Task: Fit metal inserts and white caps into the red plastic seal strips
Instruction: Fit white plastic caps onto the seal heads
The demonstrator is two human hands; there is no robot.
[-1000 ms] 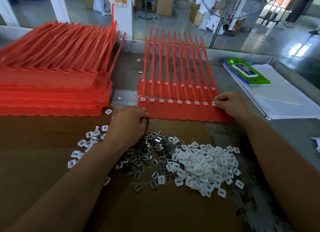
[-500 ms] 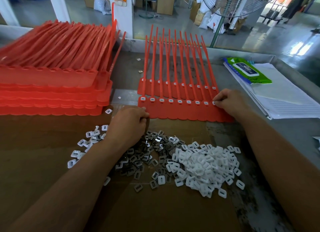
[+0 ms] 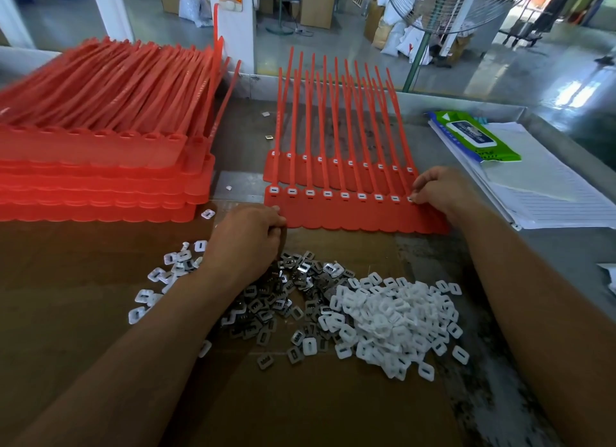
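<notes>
A sheet of red seal strips lies flat in front of me, its tails pointing away, on top of a second sheet. White caps sit in a row along its heads. My right hand is curled at the sheet's right end, fingertips pinching a white cap at the last head. My left hand rests curled at the sheet's front left corner; what it holds is hidden. A heap of metal inserts lies under my left wrist, and a heap of white caps lies to its right.
A tall stack of red strip sheets fills the left of the table. Lined paper and a green wipes pack lie at the right. A few capped pieces are scattered left of my wrist. Brown cardboard covers the near table.
Both hands stay at the same ends of the sheet. My right hand's fingers have shifted slightly at the last head.
</notes>
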